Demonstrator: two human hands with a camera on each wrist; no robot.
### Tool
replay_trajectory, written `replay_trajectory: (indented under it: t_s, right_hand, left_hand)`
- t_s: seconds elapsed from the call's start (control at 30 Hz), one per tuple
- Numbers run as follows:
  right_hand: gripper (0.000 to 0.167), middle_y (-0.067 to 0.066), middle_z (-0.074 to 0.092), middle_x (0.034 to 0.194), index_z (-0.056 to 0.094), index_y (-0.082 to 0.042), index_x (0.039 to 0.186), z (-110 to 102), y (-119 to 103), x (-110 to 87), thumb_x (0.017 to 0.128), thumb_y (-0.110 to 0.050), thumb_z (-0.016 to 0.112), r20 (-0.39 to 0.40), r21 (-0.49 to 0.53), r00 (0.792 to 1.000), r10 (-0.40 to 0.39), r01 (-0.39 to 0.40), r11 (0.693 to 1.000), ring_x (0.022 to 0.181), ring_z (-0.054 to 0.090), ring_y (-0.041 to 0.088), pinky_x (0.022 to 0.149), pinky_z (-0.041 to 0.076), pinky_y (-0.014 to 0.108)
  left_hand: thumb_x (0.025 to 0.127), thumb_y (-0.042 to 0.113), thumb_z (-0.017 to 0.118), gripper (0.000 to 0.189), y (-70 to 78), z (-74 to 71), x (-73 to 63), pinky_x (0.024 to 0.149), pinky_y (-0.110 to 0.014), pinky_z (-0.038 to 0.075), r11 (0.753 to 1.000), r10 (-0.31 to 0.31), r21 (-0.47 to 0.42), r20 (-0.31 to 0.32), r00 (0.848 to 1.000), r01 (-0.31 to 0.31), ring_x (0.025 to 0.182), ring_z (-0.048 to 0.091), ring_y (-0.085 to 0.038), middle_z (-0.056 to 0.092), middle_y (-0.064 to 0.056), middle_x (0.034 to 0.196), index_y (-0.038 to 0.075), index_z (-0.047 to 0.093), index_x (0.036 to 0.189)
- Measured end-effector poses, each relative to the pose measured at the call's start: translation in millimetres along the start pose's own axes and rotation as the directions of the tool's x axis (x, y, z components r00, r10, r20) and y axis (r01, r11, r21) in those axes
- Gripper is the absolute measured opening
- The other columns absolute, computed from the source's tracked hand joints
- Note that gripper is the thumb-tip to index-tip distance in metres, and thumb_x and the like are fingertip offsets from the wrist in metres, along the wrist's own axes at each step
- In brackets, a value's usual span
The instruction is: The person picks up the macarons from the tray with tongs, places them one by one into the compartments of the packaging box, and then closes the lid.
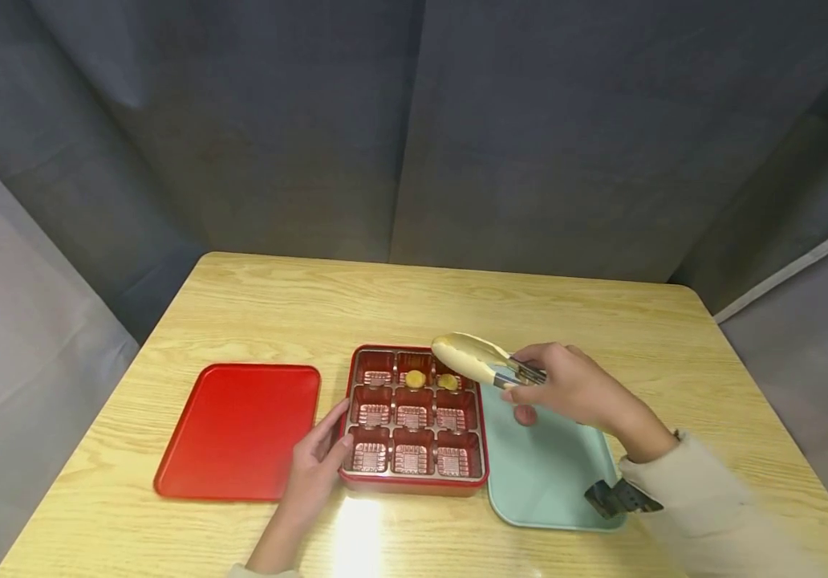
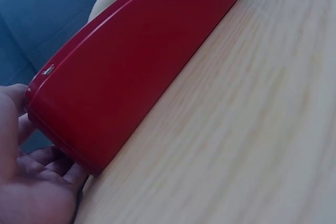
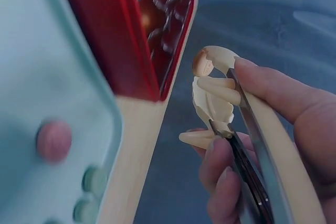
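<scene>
My right hand (image 1: 573, 385) grips metal tongs (image 1: 468, 357) with cream tips above the box's back right corner. Between the tips, in the right wrist view, is a small brownish-orange macaron (image 3: 202, 64). A red box (image 1: 414, 484) with a nine-compartment insert stands in the middle. One yellow macaron (image 1: 416, 379) is in its back middle compartment, another (image 1: 448, 382) in the back right one. My left hand (image 1: 316, 466) holds the box's front left corner, thumb at the rim and fingers along the side.
A pale green tray (image 1: 551, 490) lies right of the box, with a pink macaron (image 3: 54, 140) and several green ones (image 3: 94, 181) on it. On the left lies a red tray (image 1: 241, 433). Grey curtains (image 1: 414, 144) surround the wooden table (image 1: 277, 305).
</scene>
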State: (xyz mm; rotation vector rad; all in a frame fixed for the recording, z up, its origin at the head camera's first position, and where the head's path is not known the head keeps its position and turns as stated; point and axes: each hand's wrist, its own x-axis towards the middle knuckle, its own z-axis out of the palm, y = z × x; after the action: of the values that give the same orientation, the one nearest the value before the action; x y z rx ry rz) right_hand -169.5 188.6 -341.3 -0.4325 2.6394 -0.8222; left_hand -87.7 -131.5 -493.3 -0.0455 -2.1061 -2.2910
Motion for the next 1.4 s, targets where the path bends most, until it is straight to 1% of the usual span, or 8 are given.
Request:
replay_trajectory:
  t_s: [0.07,0.17,0.33,0.4,0.57,0.7,1.23,1.4]
  right_hand:
    - [0.053,-0.003,0.066,0.065,0.057,-0.004,0.122,8,-6,4.4,0.082,-0.033,0.072,0.001,-0.007,1.000,-0.012,0.012,1.000,0.056,0.058,0.011,0.067,0.046,0.027]
    - [0.060,0.004,0.069,0.081,0.054,-0.003,0.128,19,-14,11.4,0.081,-0.034,0.073,0.006,0.008,1.000,-0.007,0.007,1.000,0.047,0.057,0.014,0.060,0.050,0.028]
    - [0.060,0.011,0.063,0.120,0.057,-0.003,0.126,36,-24,22.4,0.079,-0.036,0.074,-0.023,-0.081,0.997,-0.071,0.069,0.994,0.091,0.065,0.021,0.074,0.055,0.035]
    - [0.058,0.011,0.065,0.116,0.059,-0.002,0.124,41,-28,26.6,0.079,-0.035,0.074,-0.022,-0.105,0.995,-0.095,0.092,0.990,0.097,0.062,0.020,0.075,0.053,0.035]
    - [0.052,0.002,0.067,0.088,0.062,-0.001,0.117,51,-35,36.0,0.077,-0.031,0.076,0.001,-0.096,0.994,-0.113,0.112,0.989,0.064,0.052,0.011,0.056,0.044,0.025]
    - [0.051,-0.003,0.064,0.082,0.063,-0.002,0.115,54,-36,39.6,0.075,-0.031,0.078,0.006,-0.105,0.993,-0.115,0.115,0.988,0.061,0.052,0.009,0.053,0.043,0.023]
    - [0.057,0.001,0.066,0.088,0.059,-0.003,0.122,57,-33,38.2,0.076,-0.032,0.077,-0.004,-0.119,0.997,-0.082,0.081,0.990,0.062,0.052,0.010,0.052,0.042,0.024]
    - [0.059,0.009,0.067,0.110,0.059,-0.003,0.123,46,-24,29.1,0.077,-0.035,0.076,-0.055,-0.127,0.995,-0.079,0.071,0.989,0.080,0.059,0.016,0.061,0.047,0.029]
  left_hand:
    - [0.093,0.004,0.054,0.052,0.5,-0.2,-0.2,0.105,-0.016,0.035,1.000,0.004,0.002,0.004,1.000,-0.004,0.137,0.033,-0.021,0.033,-0.009,0.151,0.010,0.041,0.142]
    - [0.092,0.004,0.054,0.052,0.0,-0.8,-0.5,0.104,-0.016,0.036,1.000,0.014,0.009,0.004,1.000,-0.014,0.138,0.032,-0.024,0.033,-0.011,0.151,0.009,0.041,0.142]
    - [0.092,0.006,0.055,0.051,-2.4,-1.5,-0.9,0.104,-0.015,0.035,0.999,0.025,0.024,0.000,1.000,-0.025,0.138,0.032,-0.024,0.034,-0.011,0.150,0.009,0.041,0.142]
    - [0.092,0.006,0.055,0.051,-3.1,-1.5,-1.0,0.104,-0.015,0.035,0.999,0.024,0.028,-0.005,1.000,-0.024,0.137,0.032,-0.024,0.034,-0.010,0.150,0.009,0.042,0.142]
    - [0.092,0.008,0.056,0.052,-3.9,-1.3,-1.5,0.104,-0.016,0.036,0.999,0.022,0.038,-0.006,1.000,-0.022,0.137,0.032,-0.025,0.034,-0.010,0.150,0.010,0.041,0.142]
    - [0.092,0.006,0.055,0.052,-2.7,-0.8,-2.6,0.104,-0.016,0.036,0.999,0.001,0.040,-0.015,1.000,0.000,0.137,0.033,-0.023,0.033,-0.008,0.151,0.012,0.041,0.143]
    - [0.093,0.006,0.054,0.052,-1.5,0.2,-1.0,0.104,-0.018,0.038,1.000,0.017,-0.003,0.007,1.000,-0.017,0.136,0.035,-0.022,0.034,-0.009,0.150,0.010,0.040,0.143]
    - [0.093,0.004,0.054,0.052,-1.1,-0.4,0.0,0.103,-0.018,0.038,1.000,0.007,0.007,0.004,1.000,-0.007,0.136,0.034,-0.022,0.033,-0.009,0.151,0.012,0.041,0.142]
